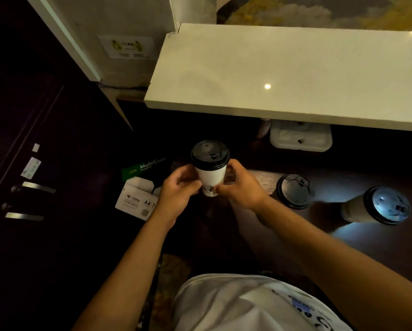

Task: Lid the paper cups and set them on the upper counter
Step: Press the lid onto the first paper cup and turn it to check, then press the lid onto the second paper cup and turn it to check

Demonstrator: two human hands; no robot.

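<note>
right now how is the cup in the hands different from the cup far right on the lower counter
The held cup is off the counter, gripped low by the left hand and right hand; the far-right cup stands free on the lower counter. The held one looks bright white, the other shadowed. Both wear black lids.

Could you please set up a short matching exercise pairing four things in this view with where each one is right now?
Things:
1. held cup
2. upper counter
3. paper box
4. white tray

Places:
A. tucked under the light counter's front edge
B. between both hands, black lid on
C. low down, left of the left hand
D. light slab across the top right, no cups on it

Pairs: 1-B, 2-D, 3-C, 4-A. The right hand grips the cup's other side.
</note>
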